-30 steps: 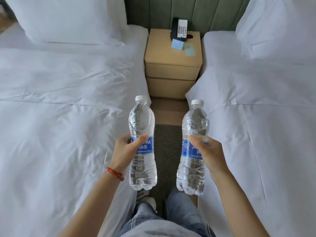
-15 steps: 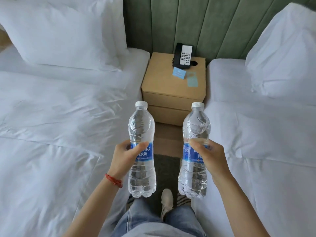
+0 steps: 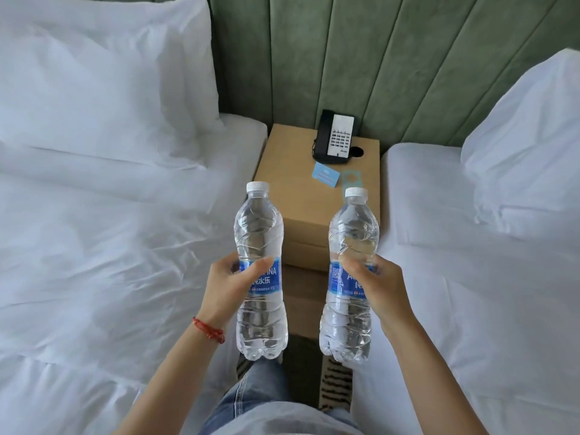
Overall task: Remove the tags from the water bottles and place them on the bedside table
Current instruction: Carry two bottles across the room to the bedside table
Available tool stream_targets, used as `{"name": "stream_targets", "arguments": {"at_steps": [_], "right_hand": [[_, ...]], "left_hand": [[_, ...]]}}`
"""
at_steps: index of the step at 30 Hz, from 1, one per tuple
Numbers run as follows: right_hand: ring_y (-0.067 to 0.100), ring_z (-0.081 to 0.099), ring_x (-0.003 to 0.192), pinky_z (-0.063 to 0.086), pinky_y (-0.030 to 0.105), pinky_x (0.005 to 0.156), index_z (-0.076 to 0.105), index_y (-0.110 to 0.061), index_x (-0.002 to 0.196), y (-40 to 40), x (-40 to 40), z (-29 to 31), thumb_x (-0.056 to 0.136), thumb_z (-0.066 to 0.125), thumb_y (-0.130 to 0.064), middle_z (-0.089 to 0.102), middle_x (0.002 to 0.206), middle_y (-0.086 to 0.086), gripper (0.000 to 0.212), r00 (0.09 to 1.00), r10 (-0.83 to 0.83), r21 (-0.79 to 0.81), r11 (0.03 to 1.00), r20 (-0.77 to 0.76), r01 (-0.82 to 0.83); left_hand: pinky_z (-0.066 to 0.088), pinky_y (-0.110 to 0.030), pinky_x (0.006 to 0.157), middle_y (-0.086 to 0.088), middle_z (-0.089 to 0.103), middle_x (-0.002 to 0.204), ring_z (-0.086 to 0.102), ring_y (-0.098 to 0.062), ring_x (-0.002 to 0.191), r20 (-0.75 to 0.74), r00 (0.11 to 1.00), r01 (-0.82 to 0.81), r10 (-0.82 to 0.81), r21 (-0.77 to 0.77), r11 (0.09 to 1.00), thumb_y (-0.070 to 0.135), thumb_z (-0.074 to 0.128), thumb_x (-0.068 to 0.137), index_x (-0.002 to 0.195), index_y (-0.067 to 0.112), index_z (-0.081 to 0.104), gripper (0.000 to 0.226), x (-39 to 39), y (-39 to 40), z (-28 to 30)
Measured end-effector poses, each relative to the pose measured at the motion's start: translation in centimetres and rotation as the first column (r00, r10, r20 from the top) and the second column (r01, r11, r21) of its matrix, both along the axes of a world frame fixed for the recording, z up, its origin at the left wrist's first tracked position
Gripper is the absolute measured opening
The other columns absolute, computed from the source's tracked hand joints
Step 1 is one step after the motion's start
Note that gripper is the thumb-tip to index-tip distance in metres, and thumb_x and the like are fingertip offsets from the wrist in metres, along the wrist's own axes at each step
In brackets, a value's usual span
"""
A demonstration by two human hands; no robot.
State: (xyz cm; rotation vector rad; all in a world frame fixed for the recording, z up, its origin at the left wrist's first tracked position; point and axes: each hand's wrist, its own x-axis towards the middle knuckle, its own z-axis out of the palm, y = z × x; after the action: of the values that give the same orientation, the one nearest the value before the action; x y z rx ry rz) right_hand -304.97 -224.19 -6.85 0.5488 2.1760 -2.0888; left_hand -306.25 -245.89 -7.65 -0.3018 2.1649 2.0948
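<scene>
The left hand (image 3: 230, 285) is wrapped around the blue label of one full water bottle (image 3: 260, 271), and the right hand (image 3: 375, 285) is wrapped the same way around the second bottle (image 3: 350, 277). Both bottles are upright in the air, in front of the counter (image 3: 292, 183), between the two beds. Behind them on the counter lie two blue tags (image 3: 326, 173) in front of a phone (image 3: 335, 138). Full bottles likely feel heavy; their thin ribbed walls would give under squeezing, so the stiffer label band suits gripping.

Two clear capped bottles, left bottle (image 3: 260, 271) and right bottle (image 3: 351, 274), upright, blue-labelled, before tan bedside table (image 3: 295, 196).
</scene>
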Motion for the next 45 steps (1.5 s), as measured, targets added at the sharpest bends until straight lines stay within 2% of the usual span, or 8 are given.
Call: {"name": "stream_targets", "arguments": {"at_steps": [6, 17, 21, 28, 33, 38, 41, 45], "right_hand": [[0.003, 0.067, 0.057, 0.045, 0.011, 0.045, 0.064, -0.019, 0.074, -1.3, -11.9, -0.2, 0.075, 0.072, -0.022, 0.069, 0.059, -0.013, 0.009, 1.0, -0.02, 0.023, 1.0, -0.018, 0.02], [0.005, 0.069, 0.064, 0.049, 0.015, 0.052, 0.068, -0.016, 0.083, -1.9, -27.2, -0.9, 0.071, 0.078, -0.016, 0.073, 0.068, -0.011, 0.015, 0.998, -0.016, 0.043, 0.999, -0.061, 0.018], [0.01, 0.069, 0.066, 0.053, 0.021, 0.055, 0.067, -0.013, 0.081, -1.6, -32.3, -2.0, 0.064, 0.08, -0.029, 0.072, 0.07, -0.005, 0.027, 0.998, -0.016, 0.099, 0.995, -0.055, 0.021], [0.008, 0.068, 0.067, 0.051, 0.017, 0.054, 0.068, -0.019, 0.077, -0.1, -40.8, -4.2, 0.068, 0.08, -0.014, 0.073, 0.07, -0.006, 0.016, 0.999, 0.022, 0.021, 1.0, -0.046, -0.021], [0.008, 0.069, 0.072, 0.051, 0.017, 0.059, 0.069, -0.02, 0.082, 0.3, -46.1, -6.5, 0.069, 0.079, -0.013, 0.073, 0.075, -0.008, 0.018, 1.0, -0.009, 0.019, 1.0, -0.024, 0.01], [0.006, 0.068, 0.074, 0.052, 0.021, 0.064, 0.068, -0.025, 0.078, 0.1, -51.0, -9.6, 0.06, 0.082, -0.03, 0.073, 0.075, -0.011, 0.023, 0.997, -0.068, 0.077, 0.995, -0.025, 0.07], [0.008, 0.069, 0.075, 0.054, 0.028, 0.069, 0.068, -0.027, 0.078, 0.0, -53.8, -11.8, 0.053, 0.075, -0.045, 0.073, 0.075, -0.01, 0.031, 0.994, -0.108, 0.124, 0.986, -0.014, 0.109], [-0.003, 0.064, 0.067, 0.047, 0.011, 0.061, 0.065, -0.027, 0.075, -0.3, -57.4, -14.8, 0.057, 0.077, -0.037, 0.07, 0.07, -0.018, 0.024, 0.991, -0.124, 0.178, 0.975, -0.054, 0.132]], "left_hand": [[0.048, -0.014, 0.049, 0.008, 0.071, 0.06, 0.067, -0.006, 0.057, 0.036, 0.999, 0.017, -0.017, 0.002, 1.0, 0.026, 0.075, 0.067, 0.075, 0.017, 0.067, 0.014, -12.3, -0.8, -0.4], [0.048, -0.013, 0.05, 0.01, 0.072, 0.064, 0.066, -0.004, 0.059, 0.05, 0.998, 0.031, -0.03, -0.026, 0.999, 0.032, 0.07, 0.062, 0.072, 0.024, 0.068, 0.013, -28.1, -1.2, -1.0], [0.046, -0.01, 0.05, 0.015, 0.071, 0.066, 0.065, 0.0, 0.061, 0.033, 0.999, 0.022, -0.021, -0.047, 0.999, 0.028, 0.071, 0.063, 0.075, 0.024, 0.068, 0.014, -32.9, -0.8, -1.7], [0.047, -0.01, 0.051, 0.015, 0.071, 0.065, 0.064, 0.001, 0.06, 0.05, 0.998, -0.043, 0.047, -0.071, 0.997, 0.04, 0.071, 0.05, 0.075, 0.021, 0.067, 0.032, -41.1, 0.2, -3.0], [0.045, -0.007, 0.05, 0.014, 0.07, 0.063, 0.063, 0.006, 0.061, 0.068, 0.997, -0.014, 0.021, -0.103, 0.995, 0.013, 0.077, 0.066, 0.076, 0.022, 0.066, 0.018, -46.4, 0.2, -5.0], [0.046, -0.008, 0.051, 0.014, 0.071, 0.064, 0.064, 0.004, 0.064, 0.102, 0.993, 0.068, -0.057, -0.105, 0.992, 0.003, 0.073, 0.072, 0.079, 0.021, 0.067, 0.02, -52.3, 0.5, -8.4], [0.046, -0.008, 0.052, 0.018, 0.07, 0.066, 0.065, 0.004, 0.064, 0.123, 0.987, 0.11, -0.099, -0.091, 0.99, 0.013, 0.076, 0.065, 0.079, 0.021, 0.066, 0.019, -55.6, 1.1, -10.8], [0.049, -0.011, 0.055, 0.013, 0.07, 0.066, 0.064, 0.003, 0.064, 0.135, 0.981, 0.156, -0.142, -0.096, 0.983, 0.02, 0.071, 0.058, 0.078, 0.022, 0.066, 0.02, -59.7, 1.9, -13.9]]}}
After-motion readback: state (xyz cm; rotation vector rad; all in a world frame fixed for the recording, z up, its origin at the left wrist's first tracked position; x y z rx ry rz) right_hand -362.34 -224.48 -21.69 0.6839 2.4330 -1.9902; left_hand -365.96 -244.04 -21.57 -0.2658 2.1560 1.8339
